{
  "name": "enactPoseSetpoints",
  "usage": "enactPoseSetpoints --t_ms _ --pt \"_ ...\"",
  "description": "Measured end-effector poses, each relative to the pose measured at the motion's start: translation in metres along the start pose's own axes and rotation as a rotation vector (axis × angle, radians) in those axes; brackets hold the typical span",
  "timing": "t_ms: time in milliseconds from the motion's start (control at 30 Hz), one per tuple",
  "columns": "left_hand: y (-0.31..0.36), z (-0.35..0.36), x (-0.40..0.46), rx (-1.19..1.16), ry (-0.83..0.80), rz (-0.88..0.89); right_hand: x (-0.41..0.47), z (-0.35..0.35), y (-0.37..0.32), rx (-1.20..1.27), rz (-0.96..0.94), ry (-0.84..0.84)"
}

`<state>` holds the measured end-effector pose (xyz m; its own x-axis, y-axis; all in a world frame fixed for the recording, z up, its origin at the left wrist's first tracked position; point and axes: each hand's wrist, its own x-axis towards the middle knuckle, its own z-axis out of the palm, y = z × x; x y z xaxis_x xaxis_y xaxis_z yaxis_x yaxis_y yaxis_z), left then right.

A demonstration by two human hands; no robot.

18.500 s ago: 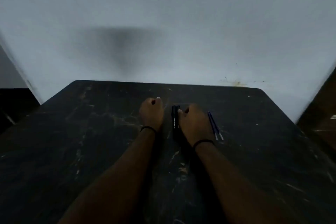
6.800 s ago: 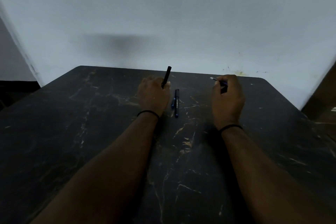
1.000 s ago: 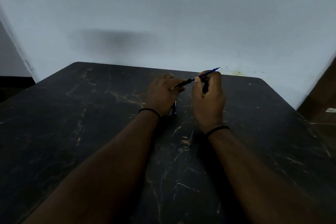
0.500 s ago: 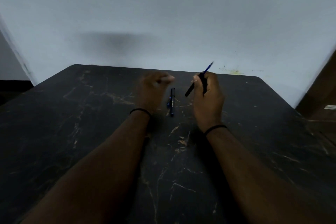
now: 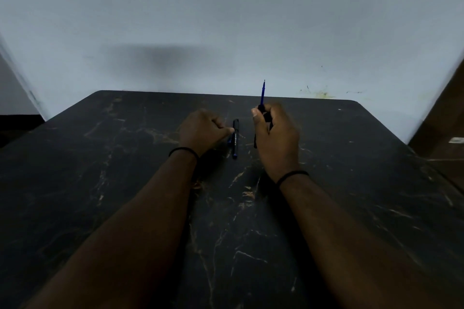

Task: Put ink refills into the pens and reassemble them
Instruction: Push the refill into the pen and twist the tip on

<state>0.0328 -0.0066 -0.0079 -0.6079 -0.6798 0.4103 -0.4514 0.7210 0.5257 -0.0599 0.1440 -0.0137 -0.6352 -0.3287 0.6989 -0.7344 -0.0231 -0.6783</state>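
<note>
My right hand (image 5: 276,138) grips a black pen barrel (image 5: 256,138) held nearly upright, with a blue ink refill (image 5: 263,93) sticking out of its top. A second black pen (image 5: 235,138) with a blue end lies on the dark table (image 5: 125,183) between my hands. My left hand (image 5: 203,130) rests curled on the table, its fingertips touching the left side of that lying pen. A small blue piece shows beside the pen under those fingertips; what it is cannot be made out.
The dark marbled table runs back to a pale wall (image 5: 226,20). A brown surface (image 5: 444,133) stands beyond the table's right edge. Black bands sit on both wrists.
My left hand let go of the barrel and dropped to the lying pen. My right hand now holds barrel and refill alone, tilted from slanted to nearly upright.
</note>
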Motion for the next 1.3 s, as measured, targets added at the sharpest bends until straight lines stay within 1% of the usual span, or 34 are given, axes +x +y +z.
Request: enactPoseSetpoints --t_ms 133,267,367,433,567,633,667,733,767,833,900,1000,1067,1133,1200,1300 --pt "0.001 -0.003 -0.001 0.02 -0.087 -0.028 0.0 -0.001 -0.001 -0.01 -0.001 -0.011" --pt "-0.003 -0.007 -0.001 0.012 -0.057 -0.042 -0.001 0.0 0.0 -0.009 0.009 -0.006" --pt "-0.001 -0.008 -0.002 0.084 -0.022 -0.036 -0.001 0.0 -0.001 -0.017 0.011 -0.013" --pt "0.002 -0.008 -0.002 0.163 -0.037 -0.023 -0.001 0.0 -0.002 -0.017 0.002 -0.019" --pt "0.003 -0.009 0.002 0.228 -0.094 -0.062 -0.001 0.0 -0.002 -0.006 0.006 -0.023" --pt "0.003 -0.006 0.003 0.201 -0.087 -0.086 -0.001 0.0 -0.002 -0.006 0.001 -0.024" --pt "0.003 -0.004 0.003 0.165 -0.052 -0.092 -0.001 0.0 -0.001 -0.012 -0.001 -0.025" --pt "0.005 -0.002 0.003 0.033 0.079 -0.073 0.0 0.002 0.001 -0.026 -0.005 -0.032" --pt "0.007 -0.001 0.003 -0.075 0.142 -0.053 0.0 0.002 0.002 -0.034 -0.008 -0.038" --pt "0.012 0.001 0.003 -0.372 0.23 -0.043 -0.001 0.003 0.002 -0.047 -0.016 -0.052" --pt "0.018 0.004 0.003 -0.679 0.272 -0.1 -0.002 0.003 0.001 -0.051 -0.035 -0.059" --pt "0.022 0.003 0.002 -0.931 0.245 -0.237 -0.001 0.002 -0.002 -0.105 -0.105 -0.105" --pt "0.02 -0.001 0.001 -1.144 0.168 -0.315 0.0 0.002 -0.003 -0.175 -0.146 -0.186" --pt "0.017 -0.005 -0.001 -1.31 0.099 -0.347 0.0 0.002 -0.004 -0.242 -0.14 -0.246" --pt "0.016 -0.006 -0.002 -1.395 0.066 -0.36 -0.001 0.0 -0.007 -0.282 -0.125 -0.276" --pt "0.014 -0.007 -0.002 -1.434 0.046 -0.366 -0.002 -0.001 -0.009 -0.315 -0.137 -0.309"
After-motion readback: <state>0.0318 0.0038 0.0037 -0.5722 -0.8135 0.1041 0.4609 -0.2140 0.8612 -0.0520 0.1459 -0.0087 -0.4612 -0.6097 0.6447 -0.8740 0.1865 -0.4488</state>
